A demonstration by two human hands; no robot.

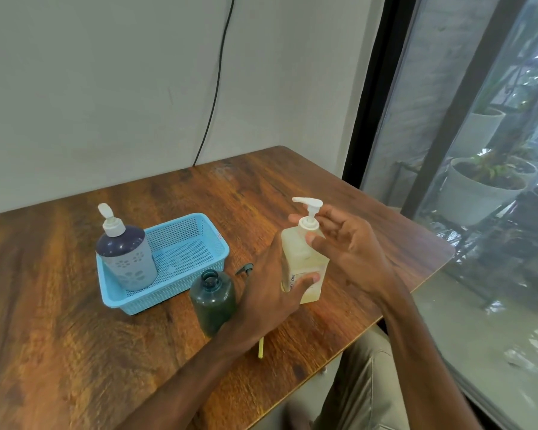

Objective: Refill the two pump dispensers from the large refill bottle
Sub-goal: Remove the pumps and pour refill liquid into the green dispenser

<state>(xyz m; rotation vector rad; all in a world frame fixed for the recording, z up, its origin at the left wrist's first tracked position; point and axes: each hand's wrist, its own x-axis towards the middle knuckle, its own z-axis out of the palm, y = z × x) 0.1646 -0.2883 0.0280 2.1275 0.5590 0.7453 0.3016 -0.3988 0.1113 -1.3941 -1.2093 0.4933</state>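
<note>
Wooden table [75,321]: left hand [271,293] grips cream dispenser [303,262], right hand [348,243] spread, perhaps touching its pump [308,209]; uncapped green bottle [213,301] beside.

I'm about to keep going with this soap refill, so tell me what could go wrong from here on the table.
The green bottle stands open right beside your left hand; a bump from your forearm might tip it. The pale pump dispenser sits fairly close to the table's right edge, so twisting its collar with your right hand could slide it off. The refill bottle stands tall in the light blue basket, which may shift when lifted out.
</note>
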